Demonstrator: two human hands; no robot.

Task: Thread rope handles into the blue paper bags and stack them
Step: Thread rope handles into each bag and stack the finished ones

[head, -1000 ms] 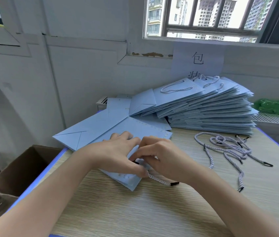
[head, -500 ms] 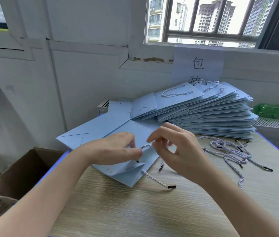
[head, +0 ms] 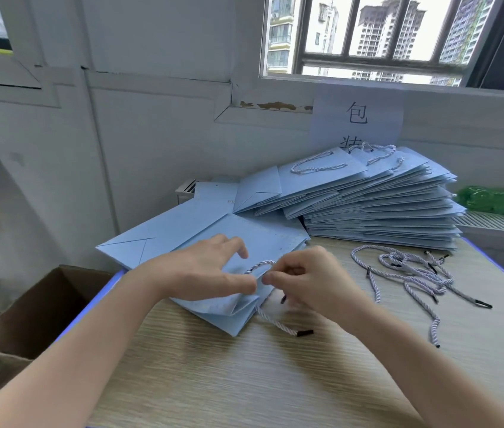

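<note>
The left hand [head: 204, 273] presses the bag [head: 238, 307]; the right hand [head: 309, 279] pinches the rope [head: 260, 265]. A hard tug could rip the paper beside the fingers.

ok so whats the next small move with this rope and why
Probably pull the rope further through with the right hand: it pinches the small loop above the bag, which the left hand holds down, while a long tail lies loose on the table.
</note>
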